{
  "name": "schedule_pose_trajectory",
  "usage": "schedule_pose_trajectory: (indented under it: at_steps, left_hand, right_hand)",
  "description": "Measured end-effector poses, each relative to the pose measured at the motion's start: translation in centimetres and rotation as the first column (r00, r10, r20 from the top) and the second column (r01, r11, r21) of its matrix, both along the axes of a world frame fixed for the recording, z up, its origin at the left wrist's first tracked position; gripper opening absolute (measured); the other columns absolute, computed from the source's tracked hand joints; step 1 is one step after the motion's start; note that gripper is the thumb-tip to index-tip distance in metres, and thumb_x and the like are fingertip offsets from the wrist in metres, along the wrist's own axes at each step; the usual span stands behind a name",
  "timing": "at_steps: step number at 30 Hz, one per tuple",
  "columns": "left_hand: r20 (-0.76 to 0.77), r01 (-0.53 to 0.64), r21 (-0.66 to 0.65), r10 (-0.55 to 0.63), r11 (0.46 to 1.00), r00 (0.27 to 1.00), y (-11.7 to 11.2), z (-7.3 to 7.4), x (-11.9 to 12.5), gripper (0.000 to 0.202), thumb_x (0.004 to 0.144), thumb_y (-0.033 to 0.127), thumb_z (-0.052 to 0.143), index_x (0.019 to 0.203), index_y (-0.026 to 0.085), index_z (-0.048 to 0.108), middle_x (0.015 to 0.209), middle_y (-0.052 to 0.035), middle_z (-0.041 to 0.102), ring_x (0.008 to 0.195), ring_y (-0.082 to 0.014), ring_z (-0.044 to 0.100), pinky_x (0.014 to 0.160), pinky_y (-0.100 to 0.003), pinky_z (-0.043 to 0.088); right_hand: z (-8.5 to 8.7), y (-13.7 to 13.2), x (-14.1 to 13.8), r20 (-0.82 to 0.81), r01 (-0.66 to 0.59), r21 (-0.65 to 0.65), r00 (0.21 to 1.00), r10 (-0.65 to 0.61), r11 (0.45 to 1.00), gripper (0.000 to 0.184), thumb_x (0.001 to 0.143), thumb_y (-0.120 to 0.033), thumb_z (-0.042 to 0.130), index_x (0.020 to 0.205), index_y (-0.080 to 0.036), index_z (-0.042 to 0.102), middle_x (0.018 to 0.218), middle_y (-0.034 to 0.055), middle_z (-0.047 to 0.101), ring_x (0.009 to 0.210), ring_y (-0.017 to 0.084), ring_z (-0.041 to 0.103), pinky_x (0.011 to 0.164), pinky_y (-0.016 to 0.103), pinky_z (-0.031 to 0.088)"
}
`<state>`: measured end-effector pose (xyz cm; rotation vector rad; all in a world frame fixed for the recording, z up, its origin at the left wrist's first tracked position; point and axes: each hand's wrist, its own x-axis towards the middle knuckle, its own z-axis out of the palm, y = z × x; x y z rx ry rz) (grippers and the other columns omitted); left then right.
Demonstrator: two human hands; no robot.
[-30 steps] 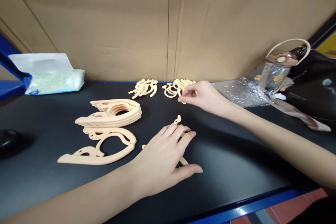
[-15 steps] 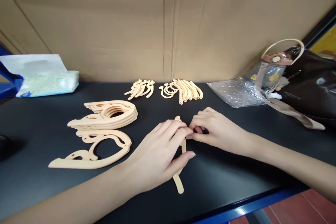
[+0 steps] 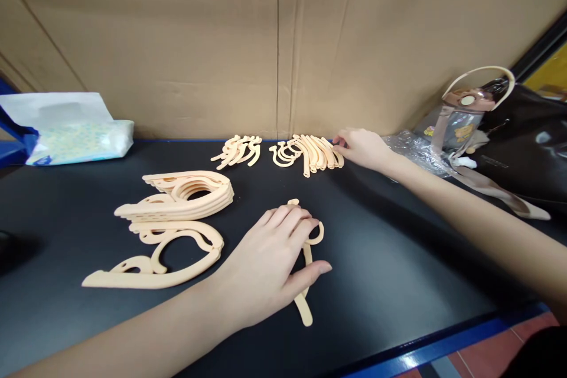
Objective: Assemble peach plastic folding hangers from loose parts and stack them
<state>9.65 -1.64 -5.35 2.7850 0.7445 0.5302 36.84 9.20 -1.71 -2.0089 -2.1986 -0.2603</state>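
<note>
My left hand (image 3: 279, 254) lies over a partly covered beige plastic folding hanger (image 3: 303, 310) on the table. Its fingers curl over the upper part and hold it down, while the thumb sticks out to the right. A curved hook (image 3: 319, 233) shows beside the fingertips. Farther back, my right hand (image 3: 361, 147) reaches the right end of a row of beige hanger arms (image 3: 316, 153), its bent fingers closing at the outermost arm. Curved hooks (image 3: 283, 155) lie just left of that row. The palm and the undersides of the left fingers are hidden.
Stacked folding hangers (image 3: 199, 207) and a single one (image 3: 186, 269) lie on the left. Small beige pieces (image 3: 239, 150) sit near the cardboard wall (image 3: 177, 41). A tissue pack (image 3: 84, 139) stands back left; a plastic bag (image 3: 411, 150), bottle (image 3: 463, 124) and dark bag (image 3: 527, 147) at right.
My right hand has left the hanger under my left hand and moved back to the row of arms. A hook now shows beside my left fingers, which stay nearly in place.
</note>
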Motion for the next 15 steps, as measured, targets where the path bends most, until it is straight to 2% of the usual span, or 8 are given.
schedule_pose_trajectory:
  at_steps: [6,12,15]
  left_hand:
    - [0.012,0.001,0.009,-0.002,1.0,1.0,0.1,-0.4,-0.1,0.036,0.098,0.044,0.048,0.121,0.016,0.055,0.123,-0.0102,0.06,0.123,-0.0283,0.049,0.099,-0.042,0.042]
    - [0.021,0.004,0.02,-0.004,1.0,1.0,0.0,-0.7,-0.1,0.036,0.099,0.044,0.046,0.119,0.016,0.056,0.123,-0.0096,0.06,0.122,-0.0281,0.048,0.098,-0.042,0.041]
    - [0.024,0.005,0.032,-0.006,0.999,1.0,0.1,-0.8,-0.1,0.036,0.099,0.044,0.045,0.119,0.016,0.056,0.123,-0.0092,0.06,0.122,-0.028,0.048,0.098,-0.042,0.041]
  right_hand:
    - [-1.1,2.7,0.6,0.001,0.107,-0.091,0.994,-0.107,0.99,0.031,0.092,-0.037,0.054,0.11,-0.016,0.069,0.105,0.0113,0.073,0.094,0.026,0.067,0.071,0.032,0.046]
    - [-0.7,4.3,0.3,-0.009,0.101,-0.185,0.995,-0.104,0.978,0.031,0.094,-0.04,0.059,0.111,-0.015,0.065,0.108,0.0075,0.069,0.097,0.021,0.065,0.084,0.039,0.052]
    - [-0.4,4.8,0.4,-0.008,0.097,-0.231,0.995,-0.101,0.968,0.027,0.095,-0.037,0.06,0.11,-0.015,0.064,0.108,0.0063,0.067,0.095,0.02,0.065,0.084,0.04,0.054]
